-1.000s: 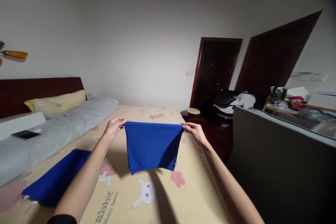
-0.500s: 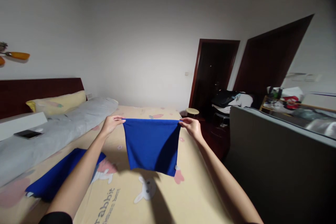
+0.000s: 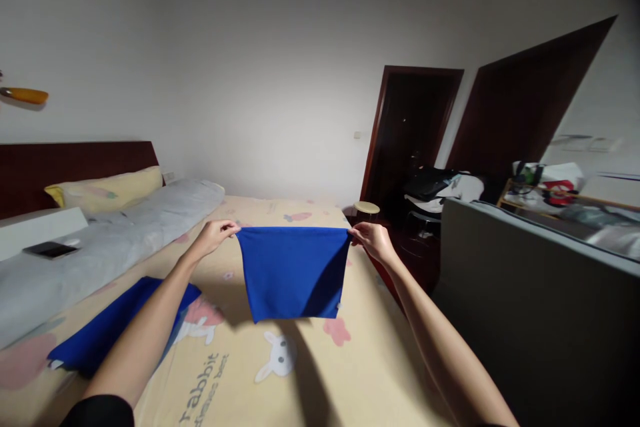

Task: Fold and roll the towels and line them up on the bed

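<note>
A blue cloth [image 3: 295, 273] hangs stretched between my two hands above the bed, its top edge pulled straight and its lower edge hanging free. My left hand [image 3: 216, 235] pinches the top left corner. The top right corner is pinched by my right hand [image 3: 374, 240]. A small white tag shows at the cloth's lower right corner. On the bed to the left lies another blue cloth [image 3: 107, 330], partly hidden behind my left forearm, with a white tag at its near corner.
The bed [image 3: 240, 387] has a yellow sheet with rabbit prints. A grey blanket [image 3: 135, 220] runs along its left side, with a dark tablet-like device [image 3: 51, 250] on it. A yellow pillow [image 3: 113, 188] rests by the headboard. At right stands a grey panel [image 3: 530, 293]; a round stool [image 3: 367, 208] is beyond.
My right hand has moved slightly to the right, and the held cloth's lower edge has swung up a little and hangs more level. The view has shifted slightly.
</note>
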A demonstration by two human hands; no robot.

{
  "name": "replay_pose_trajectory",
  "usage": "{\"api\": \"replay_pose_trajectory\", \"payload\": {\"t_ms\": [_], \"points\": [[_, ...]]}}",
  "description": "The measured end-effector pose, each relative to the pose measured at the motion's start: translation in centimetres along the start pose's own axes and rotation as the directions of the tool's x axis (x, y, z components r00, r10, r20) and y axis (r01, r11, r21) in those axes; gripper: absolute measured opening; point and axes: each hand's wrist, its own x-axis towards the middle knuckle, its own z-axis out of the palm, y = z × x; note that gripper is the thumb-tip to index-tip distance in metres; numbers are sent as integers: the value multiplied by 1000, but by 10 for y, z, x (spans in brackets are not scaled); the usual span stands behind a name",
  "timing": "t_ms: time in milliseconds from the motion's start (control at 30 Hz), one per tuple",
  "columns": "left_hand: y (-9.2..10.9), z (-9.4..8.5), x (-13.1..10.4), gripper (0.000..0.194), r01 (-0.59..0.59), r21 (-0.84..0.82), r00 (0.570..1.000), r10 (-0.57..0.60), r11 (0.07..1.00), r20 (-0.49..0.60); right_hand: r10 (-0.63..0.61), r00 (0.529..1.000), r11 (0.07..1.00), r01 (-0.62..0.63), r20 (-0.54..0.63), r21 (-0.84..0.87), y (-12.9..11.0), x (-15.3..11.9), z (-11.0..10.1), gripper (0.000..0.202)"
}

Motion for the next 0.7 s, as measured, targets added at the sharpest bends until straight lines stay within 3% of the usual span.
{"api": "replay_pose_trajectory", "payload": {"t_ms": [200, 533, 700], "points": [[-14, 4, 6, 28, 55, -34, 998, -53, 998, 44, 50, 996, 998, -53, 68, 32, 14, 11, 12, 49], [-56, 39, 34, 42, 198, -196, 979, -203, 960, -5, 154, 988, 961, -146, -15, 237, 51, 50, 72, 61], [-68, 30, 37, 36, 220, -249, 969, -240, 943, -51, 145, 989, 943, -139, 1, 303, 65, 51, 59, 59]]}}
